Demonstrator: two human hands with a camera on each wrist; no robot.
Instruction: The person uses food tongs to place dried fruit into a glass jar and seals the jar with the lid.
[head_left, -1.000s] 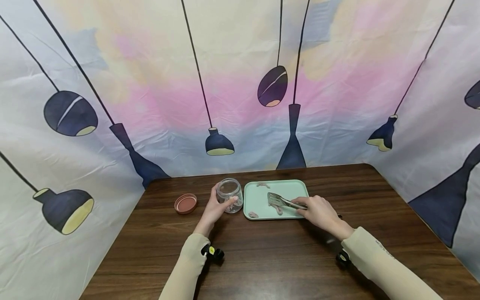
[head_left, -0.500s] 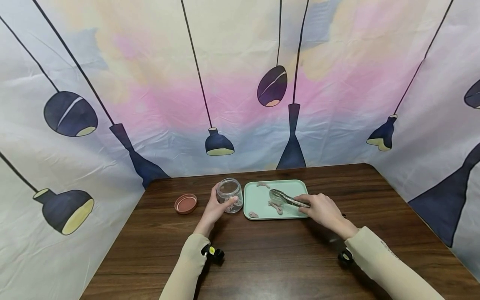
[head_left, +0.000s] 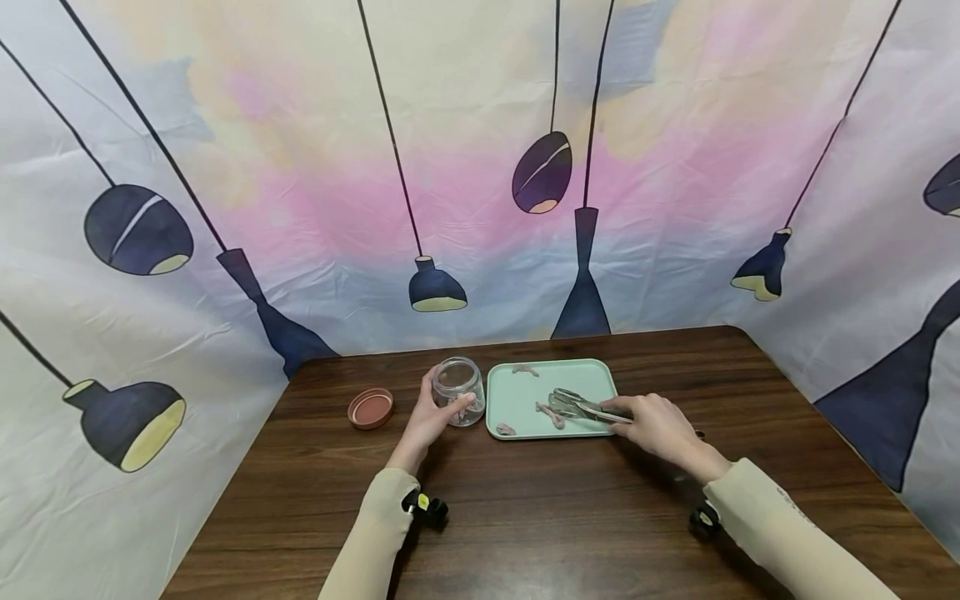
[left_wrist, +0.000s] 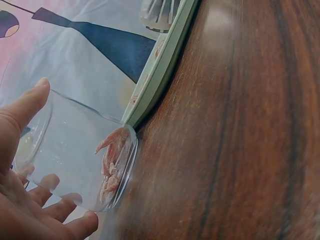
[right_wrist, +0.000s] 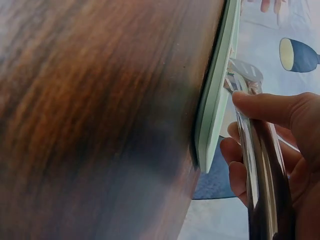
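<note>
A clear jar [head_left: 458, 382] stands without its lid just left of the pale green tray [head_left: 512, 398]. My left hand [head_left: 429, 422] grips its side, thumb in front and fingers around the far side. Pinkish, wrinkled strips [left_wrist: 114, 155] lie at the jar's bottom. My right hand [head_left: 657, 427] holds metal tongs [right_wrist: 255, 145] by the arms, thumb on top. Their slotted heads [head_left: 567, 402] are low over the tray, beside a pink strip [head_left: 554, 417] in the middle. Other pink pieces lie at the tray's back edge [head_left: 525, 369] and front left corner [head_left: 506, 429].
A reddish-brown lid [head_left: 371, 408] lies left of the jar on the dark wooden table [head_left: 510, 517]. A cloth backdrop [head_left: 322, 208] with printed lamps hangs behind the table's back edge. A small black device is strapped to each wrist.
The tongs and my right hand have drawn back to the right, off the middle strip, and the tong heads have spread and turned. My left hand and the jar have stayed in place.
</note>
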